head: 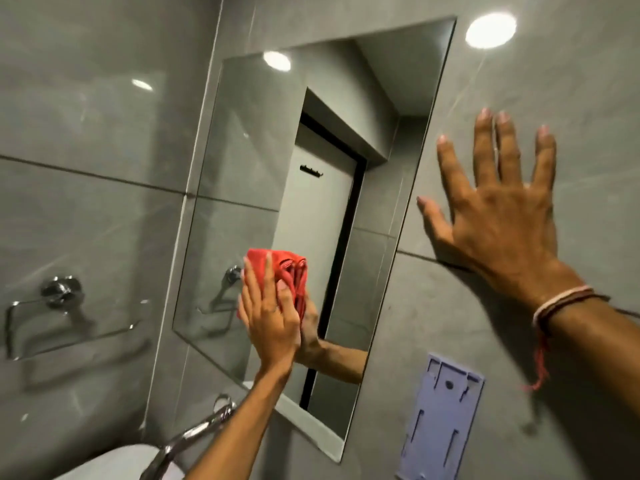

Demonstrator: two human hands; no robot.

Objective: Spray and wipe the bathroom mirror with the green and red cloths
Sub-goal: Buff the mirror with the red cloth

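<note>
The rectangular mirror (311,174) hangs tilted in view on the grey tiled wall. My left hand (268,320) presses a folded red cloth (277,263) flat against the lower part of the glass, fingers pointing up; the hand's reflection meets it on the right. My right hand (498,216) lies flat on the wall tile to the right of the mirror, fingers spread, holding nothing. A thread band sits on that wrist. No green cloth or spray bottle is in view.
A chrome towel ring (59,306) is fixed to the left wall. A chrome tap (194,434) curves over a white basin (117,462) at the bottom. A lilac plastic bracket (443,417) is mounted below the right hand. A ceiling light (490,31) glares above.
</note>
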